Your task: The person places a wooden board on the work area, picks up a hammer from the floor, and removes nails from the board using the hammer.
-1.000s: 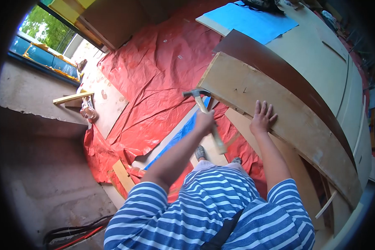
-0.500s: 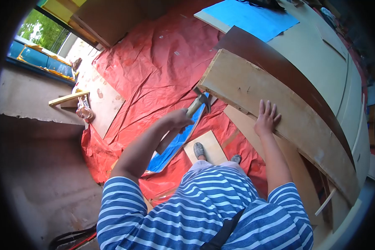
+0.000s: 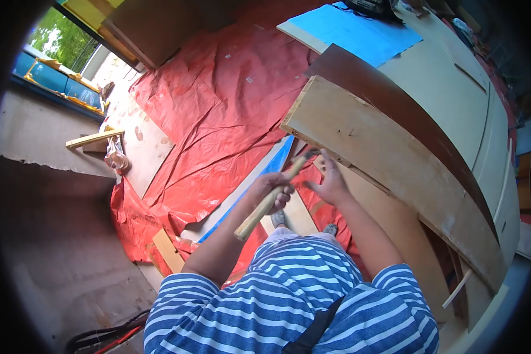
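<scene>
A hammer point(image 3: 255, 219) with a pale wooden handle is gripped in my left hand point(image 3: 271, 190), fingers wrapped around the middle of the handle. Its dark head points up towards a long plywood panel point(image 3: 383, 138), close to the panel's lower edge. My right hand point(image 3: 333, 186) is just right of the hammer head, thumb and fingers apart, holding nothing that I can see. Whether its fingertips touch the panel's edge, I cannot tell. A couple of thin nails stick up from the panel's face near its left end.
Behind the panel lies a curved-looking dark brown board point(image 3: 389, 88). A blue sheet point(image 3: 354, 29) covers part of a pale work surface point(image 3: 448, 94). Wrinkled red sheeting point(image 3: 218, 112) spreads over the floor. Wood strips point(image 3: 168, 251) lie at left, and cables point(image 3: 109, 331) at lower left.
My right hand has come off the panel's face and moved left, towards the hammer head. The hammer has lowered and moved right, with my left hand still around its handle.
</scene>
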The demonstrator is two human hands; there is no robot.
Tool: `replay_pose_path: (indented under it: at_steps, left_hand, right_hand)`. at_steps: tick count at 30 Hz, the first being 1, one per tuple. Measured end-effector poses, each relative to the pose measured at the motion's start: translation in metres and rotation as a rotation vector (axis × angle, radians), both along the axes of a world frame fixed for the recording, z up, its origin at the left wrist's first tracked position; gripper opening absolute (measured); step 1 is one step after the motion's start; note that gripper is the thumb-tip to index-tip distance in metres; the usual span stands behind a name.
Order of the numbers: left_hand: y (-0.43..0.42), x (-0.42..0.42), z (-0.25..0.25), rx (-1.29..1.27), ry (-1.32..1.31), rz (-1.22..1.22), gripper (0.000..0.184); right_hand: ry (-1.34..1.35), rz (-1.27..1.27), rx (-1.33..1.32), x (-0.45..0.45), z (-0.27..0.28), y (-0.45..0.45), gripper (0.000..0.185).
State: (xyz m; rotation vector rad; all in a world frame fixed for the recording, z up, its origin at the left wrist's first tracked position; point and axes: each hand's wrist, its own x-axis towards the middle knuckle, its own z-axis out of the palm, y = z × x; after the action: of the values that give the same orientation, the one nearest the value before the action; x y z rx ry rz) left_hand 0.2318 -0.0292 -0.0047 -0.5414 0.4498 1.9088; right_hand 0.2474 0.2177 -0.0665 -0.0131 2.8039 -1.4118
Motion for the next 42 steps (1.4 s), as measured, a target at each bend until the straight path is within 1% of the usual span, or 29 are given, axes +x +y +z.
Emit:
replay_pose_path:
  at_steps: [1,2,4,5,8,9,10,12,15,16,18,19,22,25,28,31,34,37,40,42]
  left_hand:
    - [0.004,0.009,0.003,0.055,0.086,-0.042,0.033]
    - [0.007,0.018,0.003,0.155,0.143,-0.070,0.043]
    - [0.008,0.031,0.013,0.153,0.206,-0.127,0.051]
    - [0.004,0.034,0.013,0.091,0.330,-0.183,0.061]
    - [-0.012,0.040,0.027,-0.442,0.819,-0.602,0.064]
    - [-0.020,0.035,0.030,-0.726,1.136,-0.808,0.063]
    - [-0.030,0.037,0.026,-1.063,1.451,-0.948,0.052]
    - [-0.033,0.029,0.021,-1.280,1.365,-0.969,0.045]
    - [-0.022,0.017,0.021,-1.618,1.705,-0.798,0.036]
    - [-0.024,0.008,0.014,-1.646,1.728,-0.749,0.034]
    - [-0.032,-0.022,0.008,-1.648,1.789,-0.829,0.037]
    - [-0.036,-0.034,0.005,-1.621,1.789,-0.839,0.042]
    - [-0.046,-0.067,-0.002,-1.523,1.806,-0.917,0.042]
    - [-0.057,-0.090,-0.010,-1.470,1.874,-0.959,0.041]
    - [-0.066,-0.101,-0.007,-1.468,1.903,-0.973,0.040]
    - [-0.076,-0.114,-0.009,-1.408,1.923,-0.935,0.041]
    - [-0.084,-0.124,-0.017,-1.384,1.923,-0.938,0.041]
    - [-0.091,-0.124,-0.010,-1.406,1.869,-0.962,0.043]
    - [-0.094,-0.116,-0.003,-1.434,1.800,-0.948,0.046]
    - [-0.092,-0.105,-0.005,-1.471,1.801,-0.880,0.049]
  right_hand:
    - [-0.029,0.025,-0.189,-0.003,-0.023,-0.010,0.088]
    - [-0.056,0.053,-0.376,-0.006,-0.035,-0.015,0.082]
    - [-0.034,0.123,-0.407,-0.010,-0.018,-0.005,0.068]
    - [-0.032,0.159,-0.422,-0.009,-0.007,0.001,0.062]
    - [-0.094,0.318,0.079,-0.008,0.018,0.018,0.046]
    - [-0.101,0.334,0.120,-0.006,0.022,0.022,0.036]
    - [-0.160,0.296,0.157,-0.006,0.027,0.022,0.037]
    - [-0.285,0.221,0.230,-0.007,0.033,0.015,0.038]
    - [-0.231,0.129,0.264,-0.017,0.018,0.003,0.044]
    - [-0.226,0.111,0.272,-0.018,0.023,-0.002,0.045]
    - [-0.201,0.058,0.294,-0.031,0.037,-0.009,0.048]
    - [-0.177,0.062,0.339,-0.042,0.027,-0.011,0.051]
    - [-0.304,0.062,0.399,-0.063,0.034,-0.023,0.052]
    - [-0.281,0.067,0.441,-0.068,0.027,-0.032,0.053]
    - [-0.290,0.035,0.413,-0.066,0.027,-0.040,0.054]
    - [-0.263,0.049,0.440,-0.071,0.038,-0.049,0.053]
    - [-0.279,0.069,0.454,-0.080,0.038,-0.055,0.053]
    - [-0.282,0.112,0.483,-0.088,0.046,-0.063,0.054]
    - [-0.468,0.134,0.491,-0.100,0.063,-0.074,0.047]
    - [-0.389,0.114,0.706,-0.096,0.059,-0.082,0.045]
